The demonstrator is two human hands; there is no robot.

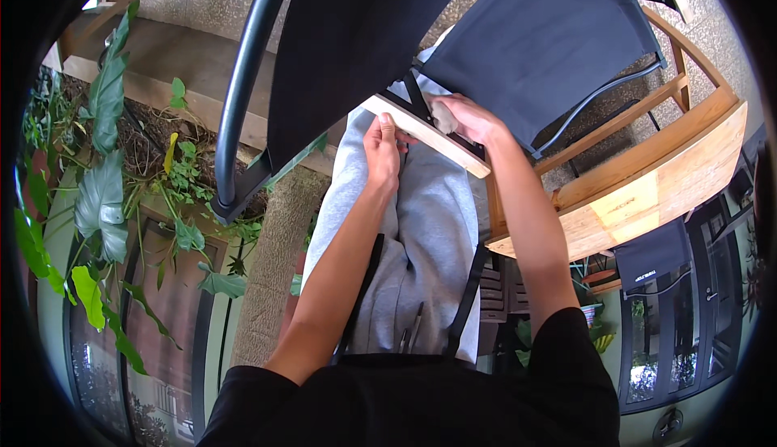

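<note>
A black fabric folding chair lies tipped in front of my legs, with one dark panel (pixel 348 50) at the left and another dark panel (pixel 542 42) at the right. Between them runs a pale wooden armrest (pixel 433 141) on black metal bars. My left hand (pixel 384 148) grips the armrest near its left end, thumb on top. Bent over the far side of the armrest, my right hand (pixel 473 118) holds a small greyish wad of cloth (pixel 443 117) against it. Some of the right fingers are hidden behind the cloth.
A curved wooden table (pixel 639 204) stands close at the right. Leafy plants (pixel 105 196) grow at the left beside a stone ledge (pixel 178 63) and a tree trunk (pixel 279 261). The chair's thick black tube (pixel 243 83) rises left of my hands.
</note>
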